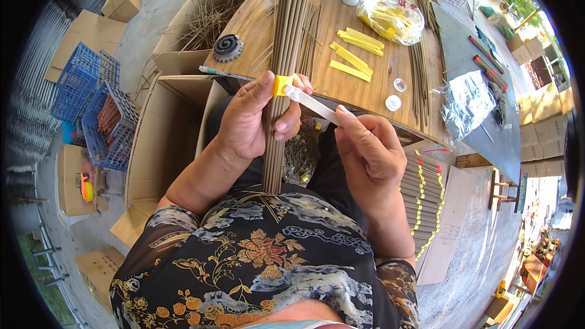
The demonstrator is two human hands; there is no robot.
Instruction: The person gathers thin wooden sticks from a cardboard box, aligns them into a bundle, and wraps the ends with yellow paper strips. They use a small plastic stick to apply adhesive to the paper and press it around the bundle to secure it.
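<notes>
A tall bundle of thin brown incense-like sticks (pixel 292 18) stands upright against my lap. My left hand (pixel 244 116) is closed around it, the thumb at a yellow paper band (pixel 281 86) that circles the sticks. From the band a pale, translucent strip (pixel 314 105) runs to the right. My right hand (pixel 375 149) pinches the strip's far end between thumb and fingers. Beyond my hands, on the wooden table (pixel 332 91), lie several loose yellow strips (pixel 352 62). A clear plastic bag (pixel 390 15) there holds more yellow pieces.
A black coiled round object (pixel 228 47) sits at the table's left corner. Loose sticks fill a cardboard box (pixel 204 24) behind it. Banded bundles (pixel 420 198) lie at lower right. An open carton (pixel 164 134) and blue crates (pixel 113 122) stand left. Clear plastic (pixel 466 102) lies on a grey board.
</notes>
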